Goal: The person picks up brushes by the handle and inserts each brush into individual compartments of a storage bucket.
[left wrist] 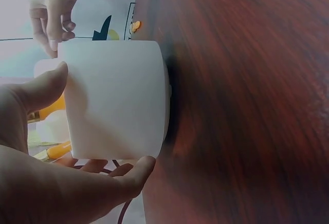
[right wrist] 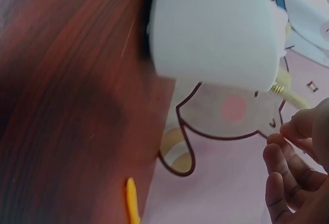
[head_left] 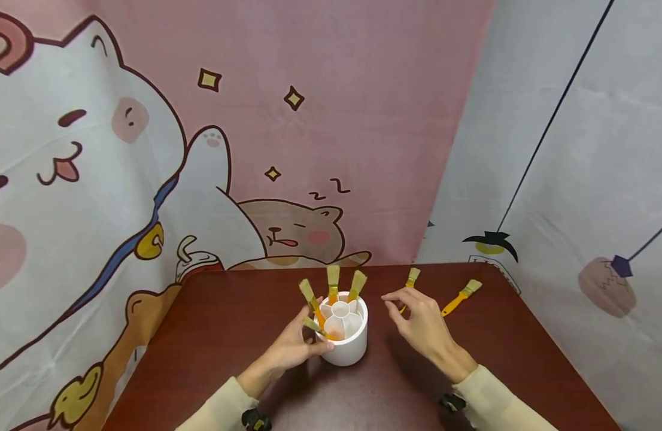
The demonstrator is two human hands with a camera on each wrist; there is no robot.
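A white round brush holder (head_left: 348,352) with inner compartments stands on the table, and my left hand (head_left: 289,345) grips its left side, thumb at the rim and fingers round the wall. Several paintbrushes (head_left: 333,281) with orange handles and pale bristles stand in its compartments, one leaning low over the front left rim. To the right of the holder, my right hand (head_left: 421,320) is above the table with fingers loosely bent and nothing between them. Partly hidden behind it lies a paintbrush (head_left: 412,278). Another paintbrush (head_left: 462,297) lies farther right, bristles pointing away.
The dark red-brown wooden table (head_left: 223,335) reaches back to a pink cloth backdrop (head_left: 363,120) with cartoon cats. A pale cloth (head_left: 568,149) with hanging cartoon figures borders the right side.
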